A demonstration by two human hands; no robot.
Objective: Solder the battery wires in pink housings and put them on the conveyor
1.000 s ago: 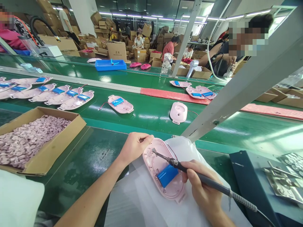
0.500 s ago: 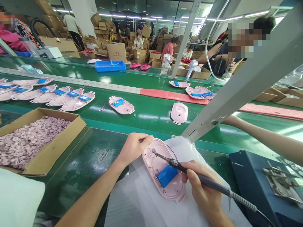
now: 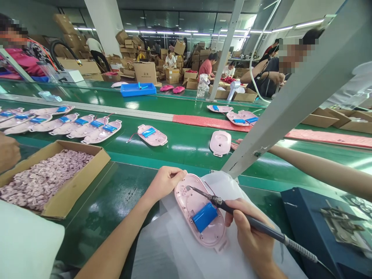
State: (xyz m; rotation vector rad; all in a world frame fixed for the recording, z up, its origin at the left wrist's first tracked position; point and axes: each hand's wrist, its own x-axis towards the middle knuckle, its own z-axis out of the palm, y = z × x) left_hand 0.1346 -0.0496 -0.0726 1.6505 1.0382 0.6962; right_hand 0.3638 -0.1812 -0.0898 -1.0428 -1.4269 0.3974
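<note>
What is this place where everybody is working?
Probably a factory assembly line: matching pink shells lie in rows on a long green conveyor belt, the right hand holds a soldering iron to the near shell, and cardboard boxes pile up behind.

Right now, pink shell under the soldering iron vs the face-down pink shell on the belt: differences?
Held pink oval plastic shell is open side up, blue battery showing; face-down pink shell shows its back. Held shell sits on white sheet, left hand gripping, soldering iron over it; face-down shell on green belt. Both pink ovals.
</note>
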